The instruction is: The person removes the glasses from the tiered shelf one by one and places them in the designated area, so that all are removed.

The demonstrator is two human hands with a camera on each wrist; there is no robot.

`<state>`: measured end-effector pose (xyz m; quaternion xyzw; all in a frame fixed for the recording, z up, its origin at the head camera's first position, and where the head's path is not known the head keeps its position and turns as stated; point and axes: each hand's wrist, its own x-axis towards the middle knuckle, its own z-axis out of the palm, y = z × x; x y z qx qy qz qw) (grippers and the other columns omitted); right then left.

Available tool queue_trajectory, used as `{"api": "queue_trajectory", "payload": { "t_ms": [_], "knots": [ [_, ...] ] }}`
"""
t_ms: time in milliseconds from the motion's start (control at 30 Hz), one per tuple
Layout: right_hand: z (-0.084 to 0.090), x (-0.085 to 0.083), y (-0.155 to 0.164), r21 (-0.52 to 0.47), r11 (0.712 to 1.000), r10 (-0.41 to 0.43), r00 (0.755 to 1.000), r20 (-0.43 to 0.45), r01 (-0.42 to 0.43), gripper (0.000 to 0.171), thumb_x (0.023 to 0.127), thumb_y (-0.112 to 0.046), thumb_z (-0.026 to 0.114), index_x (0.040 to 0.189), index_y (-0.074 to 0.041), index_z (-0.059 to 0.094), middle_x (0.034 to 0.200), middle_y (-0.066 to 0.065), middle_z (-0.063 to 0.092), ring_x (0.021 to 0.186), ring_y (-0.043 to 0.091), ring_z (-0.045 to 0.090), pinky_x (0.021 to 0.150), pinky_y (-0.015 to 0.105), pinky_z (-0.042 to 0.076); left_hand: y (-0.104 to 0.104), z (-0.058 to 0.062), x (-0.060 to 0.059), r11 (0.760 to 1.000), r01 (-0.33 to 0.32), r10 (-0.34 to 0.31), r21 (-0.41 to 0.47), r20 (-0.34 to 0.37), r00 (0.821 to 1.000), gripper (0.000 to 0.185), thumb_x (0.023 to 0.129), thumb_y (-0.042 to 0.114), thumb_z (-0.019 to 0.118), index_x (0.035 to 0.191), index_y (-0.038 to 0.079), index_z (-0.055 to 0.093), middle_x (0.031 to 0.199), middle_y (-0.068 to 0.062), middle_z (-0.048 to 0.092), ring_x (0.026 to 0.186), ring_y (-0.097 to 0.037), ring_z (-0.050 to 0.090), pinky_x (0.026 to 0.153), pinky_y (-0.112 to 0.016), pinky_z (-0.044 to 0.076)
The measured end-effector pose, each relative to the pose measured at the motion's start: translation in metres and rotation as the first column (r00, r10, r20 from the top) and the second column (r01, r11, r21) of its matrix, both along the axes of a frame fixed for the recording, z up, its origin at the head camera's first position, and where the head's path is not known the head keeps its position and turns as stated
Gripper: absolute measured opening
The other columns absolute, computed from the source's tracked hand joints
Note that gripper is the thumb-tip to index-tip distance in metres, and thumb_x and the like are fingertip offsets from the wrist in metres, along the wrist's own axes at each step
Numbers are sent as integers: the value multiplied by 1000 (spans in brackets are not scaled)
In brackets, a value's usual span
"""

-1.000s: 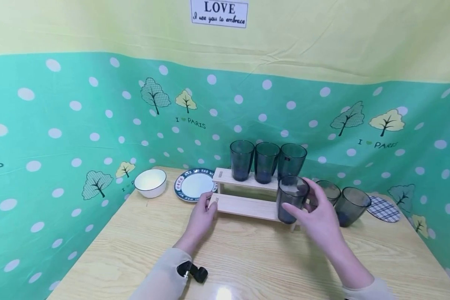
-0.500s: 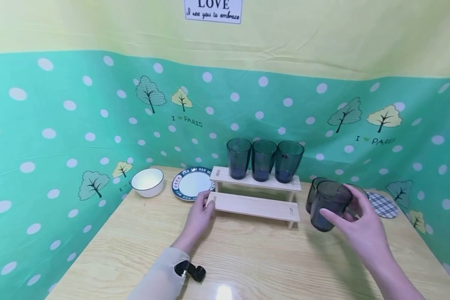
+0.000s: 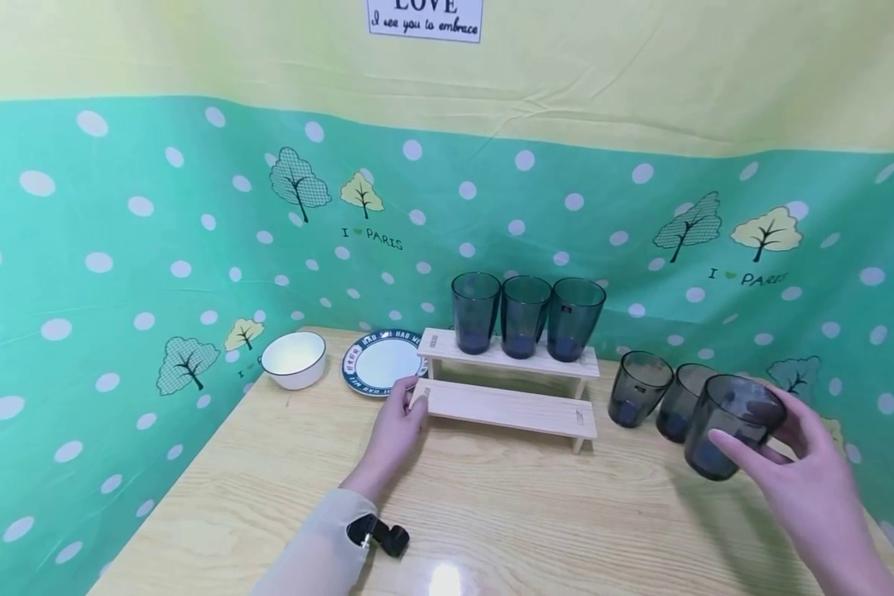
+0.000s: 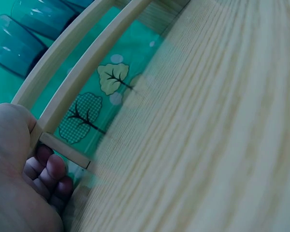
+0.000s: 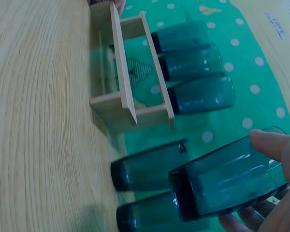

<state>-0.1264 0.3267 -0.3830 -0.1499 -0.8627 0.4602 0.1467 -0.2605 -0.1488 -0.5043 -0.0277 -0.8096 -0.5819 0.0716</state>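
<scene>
Your right hand [image 3: 812, 488] holds a dark, see-through cup [image 3: 730, 424], tilted, just right of two matching cups [image 3: 659, 397] on the bench [image 3: 492, 513].

- checked round coaster [image 3: 829, 427] mostly hidden behind right hand [image 3: 808, 488]
- white wall sign [image 3: 425, 18] cut by top edge
- pale wooden tabletop [image 4: 208, 145] blurred in left wrist view

Both hands are bare. The left hand [image 3: 395, 434] emerges from a long beige sleeve [image 3: 316, 550] carrying a small black strapped camera clip [image 3: 380, 536] at the wrist.
</scene>
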Motion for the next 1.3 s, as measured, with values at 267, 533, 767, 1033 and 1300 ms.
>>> {"api": "queue_trajectory", "payload": {
  "t_ms": [267,533,767,1033,1300],
  "knots": [
    [-3,8,26,-12,996,-87,996,2,87,108,96,-43,88,178,-31,18,137,-13,52,96,-18,49,70,6,51,0,2,-1,1000,4,-4,-3,5,1000,51,111,19,59,159,5,50,92,-5,60,79,-20,58,80,-37,52],
    [-11,3,48,-6,974,-227,971,74,228,111,95,-50,86,178,-33,13,171,15,38,145,18,48,67,5,44,1,2,-1,1000,-7,8,-25,8,1000,51,111,19,60,159,5,51,92,-4,58,79,-19,56,81,-38,50],
    [-13,-3,58,11,960,-279,953,116,280,114,95,-57,84,178,-32,10,179,17,28,164,32,28,91,8,41,1,4,1,999,-18,19,-36,4,1000,50,111,19,60,158,5,52,92,-4,59,79,-19,56,80,-38,50],
    [-32,-26,70,-63,948,-302,942,148,313,116,95,-56,83,178,-32,6,179,12,28,164,29,27,127,37,35,1,5,1,999,-18,18,-44,3,1000,50,111,19,60,158,4,52,92,-4,59,78,-18,57,80,-38,50],
    [-46,-46,74,-89,940,-315,937,149,330,115,95,-50,85,178,-32,8,180,16,25,165,32,26,126,37,36,2,5,1,999,-22,23,-40,9,1000,51,111,21,60,158,4,51,92,-4,60,78,-18,57,79,-36,50]
  ]
}}
